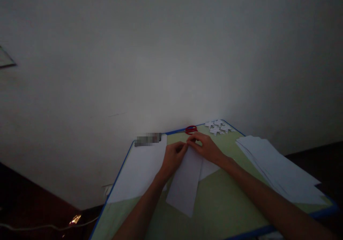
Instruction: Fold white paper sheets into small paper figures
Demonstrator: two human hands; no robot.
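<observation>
Paper strip (184,183), white and narrow, at the middle of a pale green tabletop (227,204) with blue edging, between two bare forearms. Pinched at the far end by both hands: left hand (173,156) on the left, thumb and fingertips together on the paper; right hand (207,148) on the right, finger and thumb likewise closed on the far tip, with almost no gap from the left fingertips. From there, long axis toward the near side with a slight lean to the left; near end broad, pointing near and a little left, free of any hand. Closer along most of its length to the left forearm (144,200) than to the right forearm (257,188). Flat on the tabletop or slightly raised: cannot tell. Possibly folded, but too dim to be sure.

Just right of the strip and partly behind it, another piece of white paper (209,169). To the left, a large white sheet (134,175), with a dark, blurred-out object (148,140) at its far edge. Beyond the hands, near the far edge, red-handled scissors (191,129). In the far right corner, a cluster of white paper stars (215,130). Along the right side, a loose, overlapping stack of white sheets (278,168). Behind everything, a plain grey wall (171,54).
</observation>
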